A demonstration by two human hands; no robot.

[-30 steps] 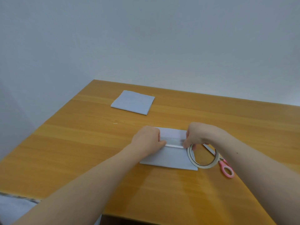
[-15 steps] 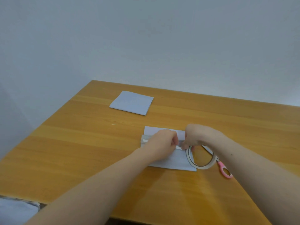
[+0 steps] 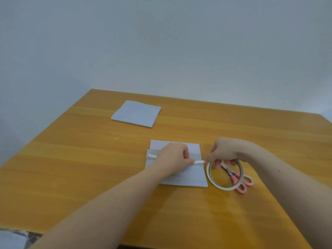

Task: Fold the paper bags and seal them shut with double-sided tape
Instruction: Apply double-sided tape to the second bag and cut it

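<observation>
**Hands laying tape across bag flap**

Left hand (image 3: 173, 157) closed, pressing a tape strip (image 3: 198, 162) down on the bag (image 3: 186, 178), thumb and finger pinched at the strip. Right hand (image 3: 226, 152) curled round the roll (image 3: 225, 175), gripping it just beside the bag's right edge, strip drawn taut between hands. Bag lying flat at table (image 3: 89, 177) centre, far end of strip showing at its left edge. Scissors (image 3: 237, 177) lying partly under the roll, untouched. Second bag (image 3: 136, 113) resting well apart at the far side, flat.

Step judged: taping the flap, strip laid but not yet cut. Next move likely calls for holding the strip down, then reaching the scissors from beneath the roll and cutting close to the bag edge. Backing peel and fold-over presumably outstanding.

Against half a second earlier: right hand and roll drawn further right, clear of the bag; short length of strip now exposed between hands; scissor blades now visible through the roll. Left hand little changed.
</observation>
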